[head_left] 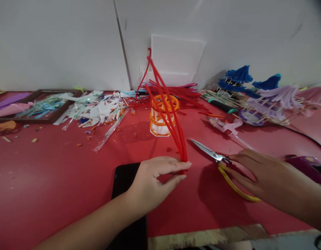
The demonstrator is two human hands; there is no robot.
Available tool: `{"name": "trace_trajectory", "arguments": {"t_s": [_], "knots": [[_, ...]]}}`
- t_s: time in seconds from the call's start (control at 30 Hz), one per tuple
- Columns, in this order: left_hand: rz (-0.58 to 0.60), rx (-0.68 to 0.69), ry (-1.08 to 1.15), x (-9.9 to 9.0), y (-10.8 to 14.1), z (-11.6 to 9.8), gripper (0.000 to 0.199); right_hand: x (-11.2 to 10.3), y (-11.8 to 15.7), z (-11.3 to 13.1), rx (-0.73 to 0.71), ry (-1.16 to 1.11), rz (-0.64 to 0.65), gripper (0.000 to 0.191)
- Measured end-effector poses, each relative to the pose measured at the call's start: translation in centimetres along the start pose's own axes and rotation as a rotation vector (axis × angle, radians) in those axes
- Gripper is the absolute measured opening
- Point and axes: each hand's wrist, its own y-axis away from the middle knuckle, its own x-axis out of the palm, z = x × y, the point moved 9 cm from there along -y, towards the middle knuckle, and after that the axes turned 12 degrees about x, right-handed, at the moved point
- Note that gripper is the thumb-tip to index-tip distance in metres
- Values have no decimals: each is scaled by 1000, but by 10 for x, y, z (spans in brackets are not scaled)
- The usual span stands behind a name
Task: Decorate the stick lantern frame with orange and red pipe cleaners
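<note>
Several long red pipe cleaners [181, 146] rise from a pinch between the thumb and fingers of my left hand [155, 177], their upper ends bent over high up. My right hand [264, 177] has its fingers in the handles of a pair of scissors [212, 152], one handle yellow. The blades look closed and point left toward the red bundle without touching it. Behind the bundle stands a small round structure [160, 121] of orange rings on a white base. Under my left hand and forearm lies a black phone-like slab [126, 177].
On the red table [72, 180], scraps [100, 111] and a brown frame [40, 119] lie at the left. More red pipe cleaners [186, 97] lie behind. At the right are a pink glue gun [225, 125], blue [239, 74] and lilac [277, 95] models and a purple object [306, 168].
</note>
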Motion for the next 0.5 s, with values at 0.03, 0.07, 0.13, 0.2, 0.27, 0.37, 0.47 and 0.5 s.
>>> {"name": "trace_trajectory", "arguments": {"t_s": [0.03, 0.07, 0.13, 0.2, 0.27, 0.37, 0.47, 0.5], "knots": [[9, 58, -19, 1, 0, -5, 23, -7, 1, 11, -29, -52, -20, 37], [21, 116, -37, 2, 0, -10, 23, -11, 1, 21, -33, -137, -18, 38], [52, 224, -75, 6, 2, -19, 24, -8, -2, 35, 29, -388, 73, 44], [87, 295, -94, 10, 3, -25, 28, 8, -9, 47, 159, -680, 208, 51], [119, 310, -79, 14, 4, -27, 32, 29, -13, 68, 208, -952, 385, 52], [148, 271, -21, 17, 4, -24, 30, 39, -18, 100, 188, -1345, 527, 42], [131, 207, 27, 15, 4, -20, 25, 30, -18, 113, 113, -1557, 543, 32], [126, 183, 44, 15, 3, -18, 24, 25, -17, 117, 60, -1565, 554, 32]]}}
